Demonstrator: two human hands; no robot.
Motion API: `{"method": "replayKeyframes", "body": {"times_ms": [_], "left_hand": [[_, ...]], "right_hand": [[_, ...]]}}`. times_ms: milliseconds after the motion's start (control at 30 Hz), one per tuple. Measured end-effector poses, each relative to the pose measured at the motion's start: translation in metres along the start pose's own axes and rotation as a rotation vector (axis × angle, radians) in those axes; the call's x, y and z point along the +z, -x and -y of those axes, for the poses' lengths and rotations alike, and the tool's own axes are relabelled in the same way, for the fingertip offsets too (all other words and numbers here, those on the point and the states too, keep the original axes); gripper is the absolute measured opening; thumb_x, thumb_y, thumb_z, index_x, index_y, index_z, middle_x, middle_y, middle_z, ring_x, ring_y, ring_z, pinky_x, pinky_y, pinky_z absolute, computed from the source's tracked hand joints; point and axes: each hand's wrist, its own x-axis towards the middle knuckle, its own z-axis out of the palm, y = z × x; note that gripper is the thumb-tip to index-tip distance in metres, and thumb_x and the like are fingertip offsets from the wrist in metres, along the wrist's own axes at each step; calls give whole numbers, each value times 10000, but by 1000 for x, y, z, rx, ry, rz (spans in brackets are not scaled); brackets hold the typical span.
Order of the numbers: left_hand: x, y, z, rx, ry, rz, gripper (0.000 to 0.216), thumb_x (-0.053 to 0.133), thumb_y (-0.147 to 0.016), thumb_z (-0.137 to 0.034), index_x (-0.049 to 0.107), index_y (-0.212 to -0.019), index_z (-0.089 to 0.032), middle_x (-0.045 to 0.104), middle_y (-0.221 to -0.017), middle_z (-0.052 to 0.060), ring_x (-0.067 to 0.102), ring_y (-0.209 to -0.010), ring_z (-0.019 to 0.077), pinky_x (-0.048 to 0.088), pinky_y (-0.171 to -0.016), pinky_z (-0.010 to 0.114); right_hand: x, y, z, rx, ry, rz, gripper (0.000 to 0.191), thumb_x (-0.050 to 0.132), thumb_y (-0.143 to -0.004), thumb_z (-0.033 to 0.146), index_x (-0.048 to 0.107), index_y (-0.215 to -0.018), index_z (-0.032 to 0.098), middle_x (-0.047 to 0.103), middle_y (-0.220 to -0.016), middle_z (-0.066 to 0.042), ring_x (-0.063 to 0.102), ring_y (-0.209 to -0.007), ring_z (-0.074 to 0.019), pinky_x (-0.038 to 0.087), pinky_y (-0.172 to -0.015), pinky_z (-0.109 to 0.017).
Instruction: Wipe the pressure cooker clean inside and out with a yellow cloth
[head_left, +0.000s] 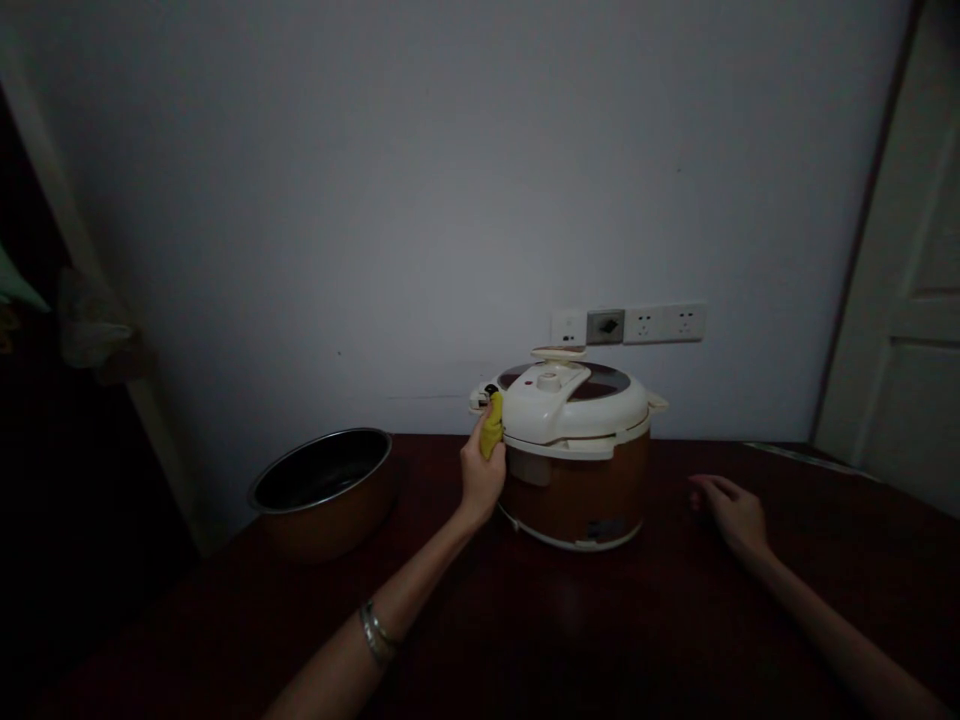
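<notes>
An electric pressure cooker (574, 495) with a brown body and a white lid (534, 418) stands on the dark red table, its lid on. My left hand (482, 478) is closed around a yellow cloth (492, 427) and presses it against the left side of the lid, near the white side handle (478, 400). To the right of the cooker, apart from it, my right hand (736, 515) rests at the table with its fingers curled in. Nothing shows in that hand.
A round inner pot (330, 520) with a dark inside and a metal rim stands left of the cooker. Wall sockets (664, 323) sit behind the cooker on the pale wall. A door (911, 380) is at the right, and a plastic bag (90, 320) hangs at the left.
</notes>
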Motion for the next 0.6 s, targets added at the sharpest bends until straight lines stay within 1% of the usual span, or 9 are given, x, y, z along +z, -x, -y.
{"method": "replayKeyframes", "body": {"times_ms": [67,167,233,300,367,500,533,600], "left_hand": [[-2,11,-8,-27,31,17,532,457,-728,-115,525,-1255,-109,591,-1270,117,539,-1183,214,395,-1027,338],[-10,26,-20,-47,30,35,519,448,-738,-129,528,-1250,-115,602,-1254,112,562,-1149,215,420,-1000,340],[-14,29,-26,-35,8,19,523,443,-747,-135,521,-1264,-125,590,-1274,104,547,-1171,216,409,-1015,345],[-16,24,-30,12,-19,-8,530,446,-753,-135,515,-1278,-133,575,-1298,99,512,-1215,219,381,-1048,350],[-13,10,-34,94,-42,15,539,457,-739,-119,530,-1273,-139,554,-1325,98,475,-1257,225,348,-1081,356],[-5,-21,-40,336,-121,229,579,483,-653,-62,585,-1216,-147,518,-1363,110,460,-1275,248,327,-1103,414],[-4,-24,-41,414,-158,268,598,481,-633,-53,586,-1214,-151,513,-1368,111,459,-1276,250,327,-1101,437],[-2,-21,-42,584,-255,323,645,477,-612,-50,556,-1244,-154,494,-1384,118,441,-1291,255,326,-1095,482]], "right_hand": [[0,0,0,-26,6,-3,388,591,-569,472,676,-733,132,607,-493,-52,564,-473,-199,395,-450,-282],[0,1,1,-35,1,-3,378,598,-574,463,674,-738,131,609,-491,-54,567,-477,-202,410,-463,-289],[0,1,1,-36,-5,-1,369,598,-580,452,670,-743,128,609,-492,-55,560,-475,-197,407,-462,-287],[1,2,1,-27,-7,2,372,590,-584,449,668,-749,124,603,-488,-51,546,-464,-187,391,-447,-278],[1,2,1,-14,-13,10,389,583,-584,455,667,-764,121,595,-482,-45,530,-451,-177,375,-433,-270],[1,5,4,0,-39,21,399,584,-575,458,664,-776,122,589,-480,-36,519,-436,-164,369,-425,-260],[2,5,5,-1,-39,22,395,584,-574,457,663,-771,124,590,-481,-36,524,-438,-165,372,-427,-259],[2,6,6,-5,-36,31,391,582,-571,459,662,-761,127,593,-482,-39,536,-443,-170,378,-432,-261]]}}
